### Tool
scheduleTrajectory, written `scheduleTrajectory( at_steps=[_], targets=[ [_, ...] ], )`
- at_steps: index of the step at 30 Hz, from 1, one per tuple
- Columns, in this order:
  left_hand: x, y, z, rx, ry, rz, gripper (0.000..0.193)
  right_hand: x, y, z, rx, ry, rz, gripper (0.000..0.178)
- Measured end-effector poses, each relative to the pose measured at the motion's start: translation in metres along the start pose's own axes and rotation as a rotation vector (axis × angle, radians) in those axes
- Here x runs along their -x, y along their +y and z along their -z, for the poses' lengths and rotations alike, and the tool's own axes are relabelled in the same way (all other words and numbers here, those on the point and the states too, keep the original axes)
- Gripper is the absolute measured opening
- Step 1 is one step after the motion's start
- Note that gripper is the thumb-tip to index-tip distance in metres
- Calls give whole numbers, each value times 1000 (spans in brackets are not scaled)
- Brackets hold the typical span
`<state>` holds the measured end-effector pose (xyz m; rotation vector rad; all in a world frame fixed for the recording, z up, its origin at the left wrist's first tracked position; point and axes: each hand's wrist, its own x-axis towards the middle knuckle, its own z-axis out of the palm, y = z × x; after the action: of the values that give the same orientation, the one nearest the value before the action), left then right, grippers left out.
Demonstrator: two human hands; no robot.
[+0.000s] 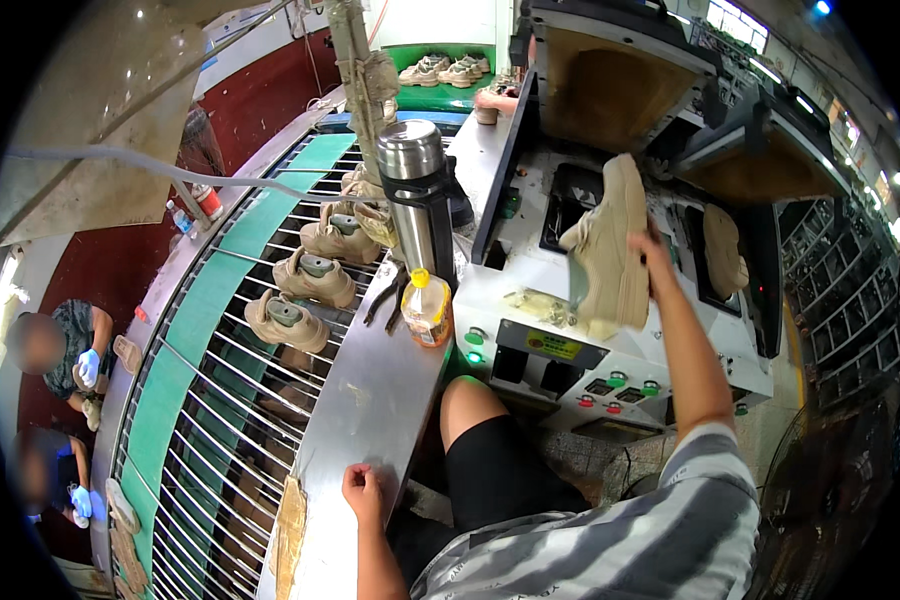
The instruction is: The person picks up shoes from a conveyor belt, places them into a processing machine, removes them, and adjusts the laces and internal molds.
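Note:
My right hand [655,262] grips a beige chunky-soled shoe [610,245] from its sole side, holding it up on end above the white press machine [530,290]. Part of that hand is hidden behind the shoe. My left hand [362,490] hovers by the edge of the metal worktop [355,410], fingers curled in, with nothing visible in them. Another beige shoe [724,250] lies in the machine's right-hand bay, under a raised lid [760,160]. The left bay [570,205] stands uncovered beneath its own raised lid [615,80].
Several beige shoes [315,278] sit on the roller conveyor [220,430]. A steel thermos [415,200], a yellow-capped bottle [427,310] and black-handled pliers [385,300] stand or lie on the worktop. Two co-workers with gloved hands [89,367] are across the conveyor; another person's hand [495,100] shows at the back.

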<state>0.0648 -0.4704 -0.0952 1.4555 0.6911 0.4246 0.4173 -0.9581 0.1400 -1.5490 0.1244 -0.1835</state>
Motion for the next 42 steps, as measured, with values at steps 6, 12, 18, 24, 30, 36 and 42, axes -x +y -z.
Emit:
scheduleTrajectory(
  at_steps=[6, 12, 18, 24, 30, 36, 42],
  targets=[
    [-4, -4, -21, -86, 78, -138, 7, -162, -38, -12, 471, 184, 74, 90],
    [-1, 1, -17, -23, 79, -57, 4, -221, -6, -65, 1048, 110, -149, 108],
    [-6, -6, -20, -12, 141, -46, 8, -203, 31, -62, 1205, 143, -178, 94],
    [-14, 2, -116, 213, -117, 74, 21, -120, 41, -22, 1205, -130, 137, 65],
    [-11, 47, -252, 580, -552, 305, 68, -36, 5, 88, 1317, -137, 447, 52],
    [-28, 59, -259, 753, -766, 402, 64, -50, -24, 211, 1613, 531, 39, 74],
    [-24, 12, -139, 492, -539, 321, 33, -105, 18, 315, 1062, 408, -293, 96]
  ],
)
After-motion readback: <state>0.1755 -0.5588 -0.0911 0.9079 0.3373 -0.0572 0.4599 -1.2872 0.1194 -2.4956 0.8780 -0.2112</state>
